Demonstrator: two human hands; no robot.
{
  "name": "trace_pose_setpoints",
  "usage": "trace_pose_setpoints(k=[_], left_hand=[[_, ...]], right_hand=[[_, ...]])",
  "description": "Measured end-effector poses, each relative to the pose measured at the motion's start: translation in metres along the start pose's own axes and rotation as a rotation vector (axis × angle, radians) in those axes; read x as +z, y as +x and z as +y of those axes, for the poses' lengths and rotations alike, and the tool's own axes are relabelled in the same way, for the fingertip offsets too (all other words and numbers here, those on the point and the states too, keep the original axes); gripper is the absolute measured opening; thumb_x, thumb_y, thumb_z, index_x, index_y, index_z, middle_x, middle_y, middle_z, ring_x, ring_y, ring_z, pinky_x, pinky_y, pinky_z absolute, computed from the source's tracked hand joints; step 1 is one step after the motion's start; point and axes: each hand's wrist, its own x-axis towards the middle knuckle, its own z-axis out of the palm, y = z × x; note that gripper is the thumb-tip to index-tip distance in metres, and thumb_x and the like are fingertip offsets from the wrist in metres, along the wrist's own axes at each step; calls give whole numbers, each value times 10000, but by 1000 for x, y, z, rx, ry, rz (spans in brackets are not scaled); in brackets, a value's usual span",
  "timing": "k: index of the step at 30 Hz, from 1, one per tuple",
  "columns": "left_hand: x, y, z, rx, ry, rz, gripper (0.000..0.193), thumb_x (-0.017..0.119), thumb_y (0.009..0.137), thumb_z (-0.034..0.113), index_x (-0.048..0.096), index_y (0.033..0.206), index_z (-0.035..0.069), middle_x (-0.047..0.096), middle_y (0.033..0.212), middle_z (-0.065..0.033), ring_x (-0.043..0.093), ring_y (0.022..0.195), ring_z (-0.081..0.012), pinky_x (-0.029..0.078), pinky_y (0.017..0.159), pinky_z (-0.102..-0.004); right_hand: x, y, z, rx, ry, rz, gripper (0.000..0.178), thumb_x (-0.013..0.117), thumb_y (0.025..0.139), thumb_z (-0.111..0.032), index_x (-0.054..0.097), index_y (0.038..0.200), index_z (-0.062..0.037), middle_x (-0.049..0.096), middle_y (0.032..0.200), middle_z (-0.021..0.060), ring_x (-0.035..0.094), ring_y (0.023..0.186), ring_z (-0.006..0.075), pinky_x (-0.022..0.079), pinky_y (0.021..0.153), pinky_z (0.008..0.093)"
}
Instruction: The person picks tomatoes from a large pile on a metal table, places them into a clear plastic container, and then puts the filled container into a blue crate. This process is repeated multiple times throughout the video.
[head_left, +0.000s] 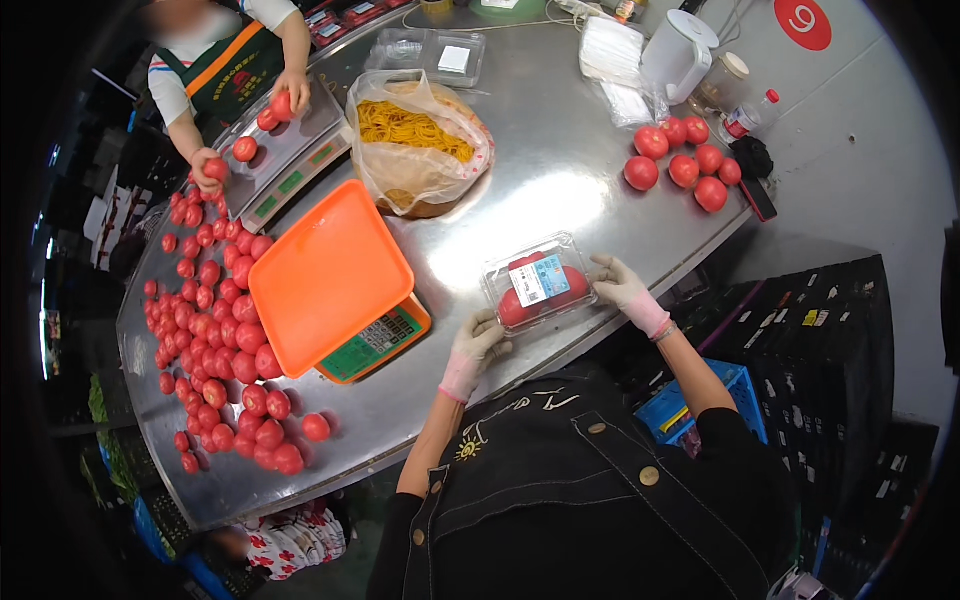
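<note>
1. Left hand (477,345), gloved, is at the near-left corner of a clear pack (540,282); I cannot tell whether its grip is grasping.
2. Right hand (628,290), gloved, is at the pack's right edge; its grip is equally unclear.
3. The pack, holding red tomatoes (513,308), lies between them on the metal surface (560,160).
4. Left: an orange scale (335,280) beside loose tomatoes (250,337).
5. Beyond: a bag (425,175) of yellow strands.

i have one closed clear plastic box (556,247) before me near the metal table's (545,175) edge; red tomatoes (574,288) inside, blue-and-white label (540,281) on top.
</note>
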Motion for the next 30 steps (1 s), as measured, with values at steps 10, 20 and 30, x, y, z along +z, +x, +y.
trace_pose_setpoints(k=[10, 20, 30], left_hand=[[-21, 18, 6, 143, 179, 51, 414, 598, 818, -22, 475, 1210, -73, 614, 884, -105, 581, 715, -147, 469, 609, -257], [-8, 63, 26, 472, 135, 169, 809, 615, 853, 46, 155, 1514, -17, 281, 1509, -203, 553, 1139, -256, 526, 854, -340], [-29, 56, 16, 395, 144, 361, 637, 605, 917, 114, 291, 1454, -25, 409, 1415, -215, 584, 1087, -234, 516, 858, -324]], right_hand=[[9, -4, 3, 287, -24, -158, 414, 636, 826, -9, 512, 1217, 46, 624, 970, 79, 659, 833, 188, 555, 780, 304], [130, 254, -138, -773, -1206, 155, 149, 624, 847, -165, 676, 966, -90, 596, 1062, 156, 657, 897, 305, 532, 791, 398], [151, 309, -144, -855, -1309, 78, 165, 577, 861, -233, 690, 835, -116, 654, 893, 96, 670, 835, 308, 534, 707, 438]])
